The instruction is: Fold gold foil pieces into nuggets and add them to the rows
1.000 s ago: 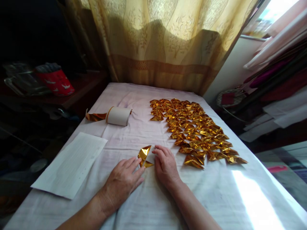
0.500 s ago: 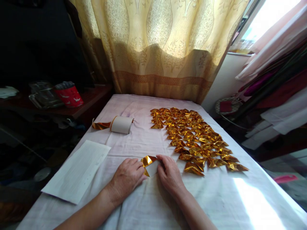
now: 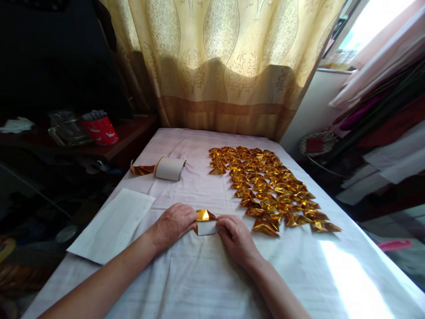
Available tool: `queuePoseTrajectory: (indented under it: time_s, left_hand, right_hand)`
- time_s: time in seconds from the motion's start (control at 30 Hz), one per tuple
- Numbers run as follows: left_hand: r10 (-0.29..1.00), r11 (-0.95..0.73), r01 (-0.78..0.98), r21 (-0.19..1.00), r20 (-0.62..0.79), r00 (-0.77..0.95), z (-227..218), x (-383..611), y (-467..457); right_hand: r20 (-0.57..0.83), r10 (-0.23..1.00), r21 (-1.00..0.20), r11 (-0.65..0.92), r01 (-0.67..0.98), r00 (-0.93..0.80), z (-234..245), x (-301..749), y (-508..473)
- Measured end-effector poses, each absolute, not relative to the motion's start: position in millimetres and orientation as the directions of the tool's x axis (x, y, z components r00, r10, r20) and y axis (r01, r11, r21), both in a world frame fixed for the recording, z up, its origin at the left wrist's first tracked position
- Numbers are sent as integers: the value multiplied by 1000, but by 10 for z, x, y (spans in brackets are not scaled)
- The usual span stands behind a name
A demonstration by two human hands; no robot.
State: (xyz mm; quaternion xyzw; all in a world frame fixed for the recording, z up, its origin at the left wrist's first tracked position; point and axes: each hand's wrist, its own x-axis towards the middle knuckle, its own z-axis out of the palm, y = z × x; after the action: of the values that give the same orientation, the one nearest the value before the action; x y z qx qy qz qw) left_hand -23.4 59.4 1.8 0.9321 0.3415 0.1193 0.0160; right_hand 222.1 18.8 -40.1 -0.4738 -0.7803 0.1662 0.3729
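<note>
A small piece of gold foil paper (image 3: 205, 221), gold on one face and white on the other, lies partly folded on the white cloth between my hands. My left hand (image 3: 174, 223) has its fingers curled and pinches the paper's left edge. My right hand (image 3: 237, 239) pinches its right edge, fingers bent over the white flap. Just to the right of my right hand begins a spread of several folded gold foil pieces (image 3: 268, 188) laid out in rows.
A roll of foil paper (image 3: 169, 168) with a loose gold tail lies at the back left of the cloth-covered table (image 3: 199, 274). A white sheet (image 3: 114, 223) lies on the left. A red tin (image 3: 101, 128) and a glass dish stand on a dark side shelf. Curtain behind.
The foil piece went from standing up as a gold triangle to folded over with its white face showing. Both hands closed in on it. The view shifted slightly.
</note>
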Motion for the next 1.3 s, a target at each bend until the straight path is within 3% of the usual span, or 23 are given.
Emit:
queuePoseTrajectory:
  time_s: [0.13,0.3,0.7,1.1,1.3]
  left_hand:
    - [580,-808,587,60,264,771,-13,-261,663]
    - [653,-743,669,17,238,719,-70,-223,585]
    - [832,-546,824,149,210,514,-7,18,250]
    - [821,-565,792,233,258,510,-20,-66,320]
    - [810,-580,765,281,300,504,-64,-128,372]
  right_hand:
    - [416,850,-575,521,631,-323,-375,2223,167]
    - [427,839,-578,540,611,-338,-370,2235,160]
    - [398,845,-548,532,646,-358,-362,2232,166]
    - [305,914,-721,404,563,-266,-361,2168,186]
    - [291,919,-698,395,597,-268,-339,2154,200]
